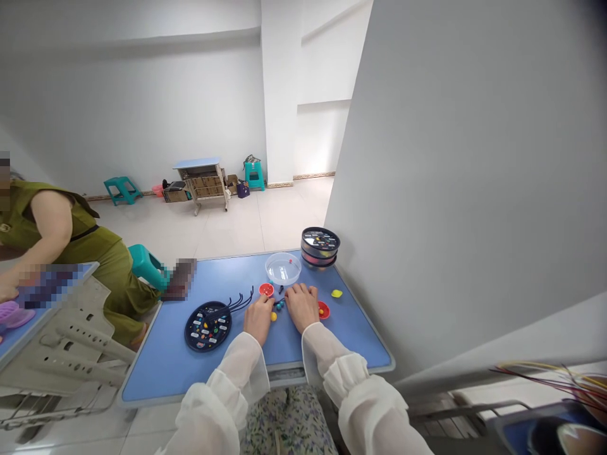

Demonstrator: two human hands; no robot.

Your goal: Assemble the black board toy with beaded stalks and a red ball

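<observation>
Over the blue desk, my left hand [258,321] has its fingers closed in a pinch. What it grips is too small to make out. To its right, my right hand [302,308] is bent over the desk with its fingertips drawn together, and their contents are hidden. Small teal and dark balls [279,305] lie between the hands, and a yellow ball [274,316] sits beside my left fingers. A red cup [266,289] with small bits in it stands just beyond my left hand. Another red cup [324,309] holding a yellow ball is partly behind my right hand.
A round black disc [207,326] with planet pictures and bent black rods [239,300] lies at left. Farther back are a clear bowl [283,270] and stacked round cases [320,246]. A yellow piece [336,293] lies at right, near a grey partition [455,189]. A person [95,253] sits at left.
</observation>
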